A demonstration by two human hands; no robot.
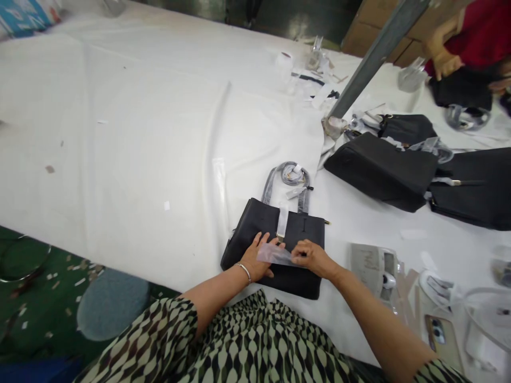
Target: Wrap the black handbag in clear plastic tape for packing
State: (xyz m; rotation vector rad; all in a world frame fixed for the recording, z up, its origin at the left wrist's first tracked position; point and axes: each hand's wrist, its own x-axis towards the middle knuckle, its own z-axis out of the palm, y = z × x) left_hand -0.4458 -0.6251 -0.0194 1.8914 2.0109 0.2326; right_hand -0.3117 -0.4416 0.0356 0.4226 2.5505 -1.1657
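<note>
A black handbag (303,282) lies flat on the white-covered table in front of me. Its plastic-wrapped handles (268,186) and a coiled strap (295,173) stretch away from me. White wrapping (282,221) covers a narrow tab at the middle of the bag. My left hand (257,260) rests on the bag with its fingers spread. Between the hands runs a translucent plastic strip (275,254), which overlaps my left fingers. My right hand (313,258) pinches the strip's right end above the bag.
More black handbags (383,170) lie to the right, beside a slanted metal post (375,58). Near my right arm are a grey box-like device (371,268) and a phone (444,340). A co-worker's hand (446,63) is at far right. A round stool (114,306) stands at lower left.
</note>
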